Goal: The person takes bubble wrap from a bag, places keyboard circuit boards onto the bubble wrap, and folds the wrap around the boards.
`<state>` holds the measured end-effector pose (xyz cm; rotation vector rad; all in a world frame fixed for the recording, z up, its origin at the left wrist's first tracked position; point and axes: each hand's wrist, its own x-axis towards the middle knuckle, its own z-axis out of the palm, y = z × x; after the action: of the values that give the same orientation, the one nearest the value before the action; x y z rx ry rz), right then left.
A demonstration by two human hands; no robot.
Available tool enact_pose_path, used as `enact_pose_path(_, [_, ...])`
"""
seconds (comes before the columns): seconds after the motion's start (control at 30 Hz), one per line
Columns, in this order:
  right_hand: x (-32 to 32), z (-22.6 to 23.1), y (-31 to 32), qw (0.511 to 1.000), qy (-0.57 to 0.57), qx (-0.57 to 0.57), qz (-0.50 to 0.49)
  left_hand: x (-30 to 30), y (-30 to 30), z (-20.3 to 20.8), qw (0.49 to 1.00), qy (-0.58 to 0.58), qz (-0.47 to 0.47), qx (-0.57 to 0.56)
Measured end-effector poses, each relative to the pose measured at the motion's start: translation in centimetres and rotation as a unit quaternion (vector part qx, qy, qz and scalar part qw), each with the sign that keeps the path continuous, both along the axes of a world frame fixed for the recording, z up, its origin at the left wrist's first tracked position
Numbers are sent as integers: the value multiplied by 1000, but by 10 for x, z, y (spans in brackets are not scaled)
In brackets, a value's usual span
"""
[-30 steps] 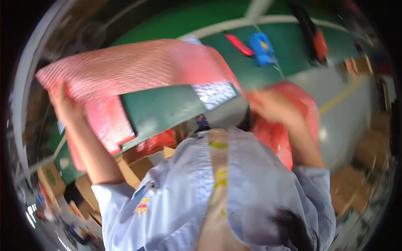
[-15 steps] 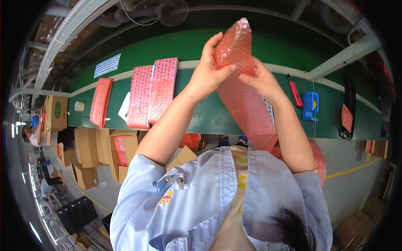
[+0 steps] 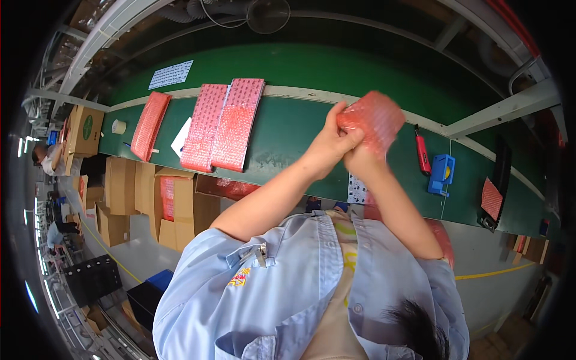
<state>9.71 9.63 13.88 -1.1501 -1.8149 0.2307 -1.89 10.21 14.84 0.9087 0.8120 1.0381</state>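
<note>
Above the bench, in front of me, both my hands grip a red bubble-wrap bag (image 3: 377,120). It looks short and bunched, its upper end slightly blurred. My left hand (image 3: 333,145) closes on its left side, with the thumb pressed across the front. Right beside it, my right hand (image 3: 365,161) is closed round the lower part; its fingers are mostly hidden. Below my hands a white sheet with dark print (image 3: 356,189) shows on the bench edge. Further left lie two wrapped flat packs (image 3: 231,138), side by side, pink with print and red bubble wrap.
A narrow red bubble-wrapped pack (image 3: 150,127) and a tape roll (image 3: 119,126) lie on the green bench (image 3: 288,132) at left. To the right are a red-handled cutter (image 3: 422,151) and a blue tape dispenser (image 3: 441,174). Cardboard boxes (image 3: 123,186) stand below the bench's left side.
My hands have come together and moved down and a little right. The bubble-wrap bag, stretched long toward my body before, now shows as a short bunch above my hands.
</note>
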Motion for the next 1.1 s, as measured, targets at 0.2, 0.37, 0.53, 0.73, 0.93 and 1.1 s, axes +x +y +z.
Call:
enact_pose_path(0.2, [16, 4, -19, 924, 76, -344, 149, -21, 32, -31, 969, -217, 41, -115])
enact_pose_path(0.37, [36, -18, 20, 998, 13, 14, -54, -26, 30, -12, 998, -34, 46, -36])
enact_pose_path(0.53, [88, -24, 60, 836, 417, -324, 146, 3, 29, -11, 992, 116, -26, 52])
enact_pose_path(0.73, [64, -23, 77, 898, 346, -260, 80, 0, -2, -18, 953, 178, 36, 243])
enact_pose_path(0.93, [15, -9, 59, 955, 170, -232, 66, -23, 17, -36, 995, 23, 63, -76])
enact_pose_path(1.1, [63, -39, 40, 767, -4, -618, 172, -35, 43, -62, 977, -92, 146, -127])
